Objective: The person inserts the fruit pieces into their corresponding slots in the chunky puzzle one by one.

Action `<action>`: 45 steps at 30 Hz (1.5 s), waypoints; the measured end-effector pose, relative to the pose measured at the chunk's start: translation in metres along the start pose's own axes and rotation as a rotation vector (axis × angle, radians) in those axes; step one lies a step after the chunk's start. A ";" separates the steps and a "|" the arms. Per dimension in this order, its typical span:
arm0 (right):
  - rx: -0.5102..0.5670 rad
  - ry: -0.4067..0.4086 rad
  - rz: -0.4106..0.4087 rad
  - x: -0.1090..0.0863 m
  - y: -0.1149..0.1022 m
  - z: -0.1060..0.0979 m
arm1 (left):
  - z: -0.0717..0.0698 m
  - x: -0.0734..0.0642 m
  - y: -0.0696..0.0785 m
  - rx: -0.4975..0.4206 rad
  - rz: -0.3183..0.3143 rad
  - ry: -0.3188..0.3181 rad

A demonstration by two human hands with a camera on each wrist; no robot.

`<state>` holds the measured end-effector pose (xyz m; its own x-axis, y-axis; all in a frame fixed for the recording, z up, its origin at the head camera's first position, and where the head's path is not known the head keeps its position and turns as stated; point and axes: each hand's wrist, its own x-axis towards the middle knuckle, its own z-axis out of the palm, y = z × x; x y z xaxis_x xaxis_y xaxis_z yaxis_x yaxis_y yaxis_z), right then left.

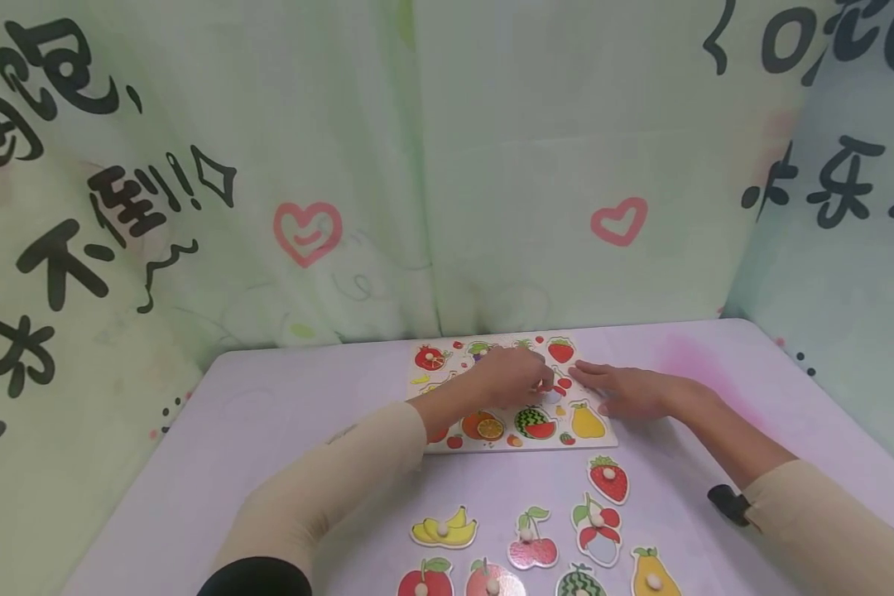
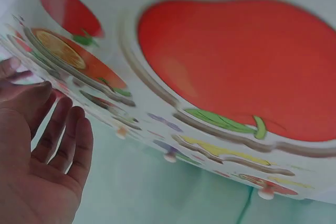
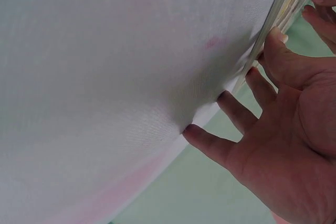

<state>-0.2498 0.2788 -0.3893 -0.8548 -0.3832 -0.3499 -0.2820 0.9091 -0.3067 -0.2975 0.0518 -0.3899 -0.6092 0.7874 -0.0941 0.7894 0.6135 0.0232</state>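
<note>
A fruit puzzle board (image 1: pixel 507 448) lies at the back of the table. My left hand (image 1: pixel 512 377) reaches over its middle, fingers bent down at the printed fruit. In the left wrist view the left thumb and index finger (image 2: pixel 39 95) come close together at the board, the other fingers loosely spread; whether they pinch a piece I cannot tell. At the board's right edge my right hand (image 1: pixel 641 391) rests with spread fingers, thumb on the edge in the right wrist view. A pomegranate piece (image 1: pixel 430 358) with a knob sits in the board's far left corner.
In front of the board lie loose knobbed pieces: a strawberry (image 1: pixel 609 480), bananas (image 1: pixel 458 530), cherries (image 1: pixel 534 553), a red-and-white fruit (image 1: pixel 598 538), an apple (image 1: pixel 435 579), a peach (image 1: pixel 507 582), a watermelon (image 1: pixel 577 583) and a pear (image 1: pixel 657 575). A curtain (image 1: pixel 492 248) hangs behind the table.
</note>
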 end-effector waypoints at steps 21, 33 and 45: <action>-0.017 0.001 -0.081 -0.003 0.002 -0.005 | 0.001 -0.017 0.070 0.004 0.220 -0.046; -0.017 0.001 -0.037 -0.003 -0.001 -0.003 | 0.005 -0.019 0.094 0.018 0.279 -0.093; -0.013 0.003 -0.049 -0.003 0.000 -0.002 | 0.007 -0.017 0.099 0.020 0.260 -0.099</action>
<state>-0.2480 0.2798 -0.3866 -0.8412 -0.4271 -0.3318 -0.3293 0.8911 -0.3121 -0.2084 0.0994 -0.3930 -0.3760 0.9081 -0.1843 0.9204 0.3891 0.0394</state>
